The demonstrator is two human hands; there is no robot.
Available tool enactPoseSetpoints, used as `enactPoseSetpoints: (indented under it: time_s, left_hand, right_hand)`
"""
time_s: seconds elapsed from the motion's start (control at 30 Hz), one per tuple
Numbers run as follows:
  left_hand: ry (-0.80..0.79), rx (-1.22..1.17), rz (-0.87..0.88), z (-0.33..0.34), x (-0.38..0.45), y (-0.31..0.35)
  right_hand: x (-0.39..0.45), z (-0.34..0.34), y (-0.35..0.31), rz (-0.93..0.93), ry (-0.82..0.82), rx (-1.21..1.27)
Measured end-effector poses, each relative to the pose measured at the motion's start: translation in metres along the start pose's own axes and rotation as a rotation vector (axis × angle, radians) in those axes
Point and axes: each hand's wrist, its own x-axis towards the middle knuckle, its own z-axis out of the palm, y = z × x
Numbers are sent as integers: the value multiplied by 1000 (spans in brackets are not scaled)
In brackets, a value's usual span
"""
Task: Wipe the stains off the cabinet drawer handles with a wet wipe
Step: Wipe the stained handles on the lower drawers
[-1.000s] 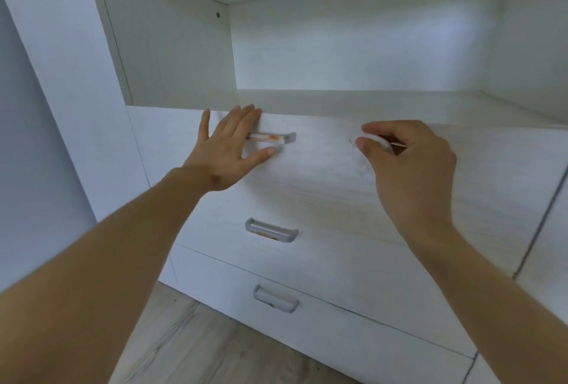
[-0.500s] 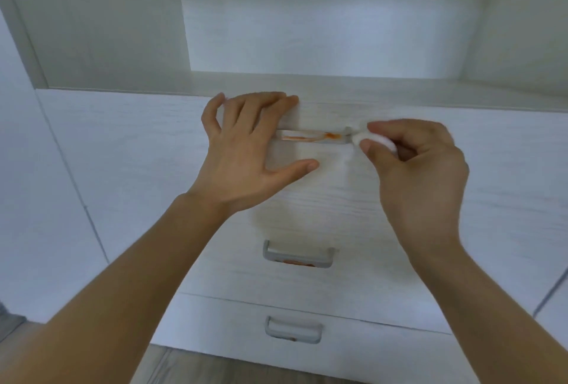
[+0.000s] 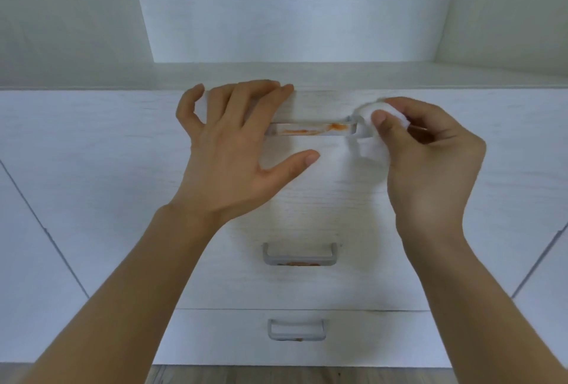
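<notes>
Wiping barely begun: right hand (image 3: pixel 427 165) pinches the wet wipe (image 3: pixel 370 130) against the top handle (image 3: pixel 310 129) right end, orange stains remaining there and on the middle handle (image 3: pixel 299 256), while the left hand (image 3: pixel 236 153), fingers spread, steadies the drawer front (image 3: pixel 322 199).

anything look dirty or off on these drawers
Yes. The top handle carries orange smears along its bar, next to the wet wipe pinched in the right hand. The middle handle shows orange marks along its lower edge. The bottom handle has a small speck. Nothing looks askew or broken.
</notes>
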Motion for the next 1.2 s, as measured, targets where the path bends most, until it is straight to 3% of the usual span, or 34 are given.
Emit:
enactPoseSetpoints:
  time_s: [0.07,0.23,0.5,0.7,0.83,1.0,1.07,1.2]
  left_hand:
    - [-24,9,10,-3,1,1]
    - [-88,23,29,-13,1,-1]
    - [23,27,-36,11,-32,-9]
    - [82,-22,-50,22,-37,-16]
    - [55,-17,-20,24,-42,-22]
    - [25,-20,-2,26,-47,-31]
    - [39,-18,5,27,-47,-32]
    - [56,-33,2,30,-46,-32]
  right_hand:
    - [2,-3,-1,-35,33,-31]
    - [4,2,-10,27,-148,-8]
    - [-10,10,-2,58,-154,204]
    - [-7,14,-8,100,-190,184]
    - [-17,20,-5,-19,-101,87]
    - [-16,1,3,-153,144,65]
    - [-13,-8,6,-158,109,3]
    - [-11,-4,8,-113,-112,-69]
